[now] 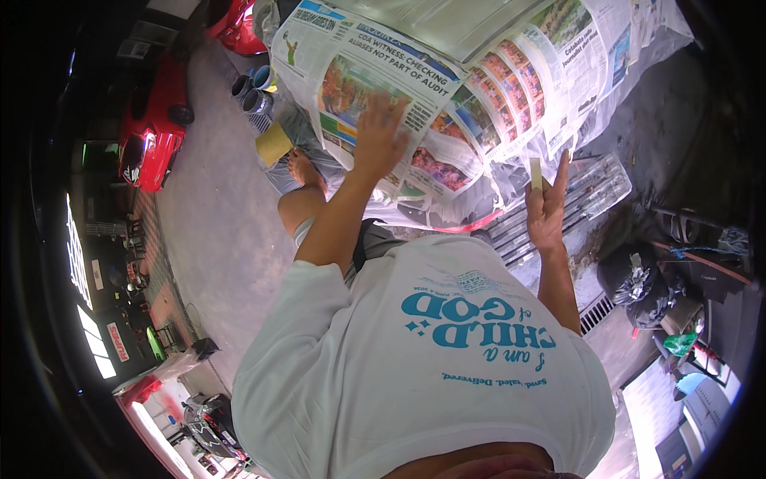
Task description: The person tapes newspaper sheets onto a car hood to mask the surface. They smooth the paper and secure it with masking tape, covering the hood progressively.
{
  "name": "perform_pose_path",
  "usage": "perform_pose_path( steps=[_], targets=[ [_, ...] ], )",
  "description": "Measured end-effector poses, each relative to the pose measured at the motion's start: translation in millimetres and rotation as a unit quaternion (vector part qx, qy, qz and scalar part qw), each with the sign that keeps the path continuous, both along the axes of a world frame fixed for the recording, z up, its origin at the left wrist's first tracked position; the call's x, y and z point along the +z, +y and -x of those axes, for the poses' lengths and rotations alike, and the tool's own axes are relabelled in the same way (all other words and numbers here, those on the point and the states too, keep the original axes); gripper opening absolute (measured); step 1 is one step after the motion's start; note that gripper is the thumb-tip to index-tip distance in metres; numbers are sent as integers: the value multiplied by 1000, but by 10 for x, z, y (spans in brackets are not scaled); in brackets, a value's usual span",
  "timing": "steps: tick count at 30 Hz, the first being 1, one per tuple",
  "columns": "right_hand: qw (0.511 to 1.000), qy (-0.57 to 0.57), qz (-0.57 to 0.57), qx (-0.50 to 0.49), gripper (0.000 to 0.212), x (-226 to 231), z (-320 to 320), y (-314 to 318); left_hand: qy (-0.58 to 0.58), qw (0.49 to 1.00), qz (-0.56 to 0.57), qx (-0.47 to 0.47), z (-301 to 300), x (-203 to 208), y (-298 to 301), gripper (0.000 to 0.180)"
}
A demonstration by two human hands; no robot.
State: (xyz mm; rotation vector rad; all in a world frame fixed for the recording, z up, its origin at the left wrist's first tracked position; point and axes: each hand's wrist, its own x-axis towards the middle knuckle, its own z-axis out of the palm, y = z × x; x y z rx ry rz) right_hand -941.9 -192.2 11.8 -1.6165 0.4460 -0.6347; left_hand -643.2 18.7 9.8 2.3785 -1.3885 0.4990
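Note:
Newspaper sheets point(511, 92) overlap across a large rounded surface in front of me, with clear plastic film point(511, 180) showing along the lower edge. My left hand point(379, 140) lies over the left sheet, fingers spread and slightly blurred, with nothing seen in it. My right hand point(546, 211) is raised beside the lower right edge of the paper, its index finger pointing up. A short flat cream-coloured strip point(535, 173) stands up between its fingers; its exact kind cannot be told.
Below the film's right side lies a slatted metallic platform point(558, 203). Dark buckets point(257, 102) and a yellow square pad point(274, 144) are near my foot. A red car point(155, 120) stands far left. Black bags point(638, 279) sit at the right.

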Motion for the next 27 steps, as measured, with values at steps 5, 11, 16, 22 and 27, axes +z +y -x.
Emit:
perform_pose_path(
  steps=[5, 11, 16, 22, 27],
  targets=[
    [1000, 21, 17, -13, 80, 66, 31, 5, 93, 992, 9, 90, 434, -262, -56, 45],
    [999, 26, 32, -24, 79, -38, 134, -58, 270, 961, 57, 27, 483, -695, -53, 32],
    [999, 16, 32, -18, 79, -61, 173, -69, 314, 949, 25, -9, 398, -716, -31, 29],
    [998, 52, -33, 12, 82, 116, 133, -46, 317, 948, 8, -20, 329, -677, 74, 24],
    [998, 46, -27, 41, 86, 100, 70, -92, 385, 920, 64, 25, 497, -367, 36, 17]
  ],
)
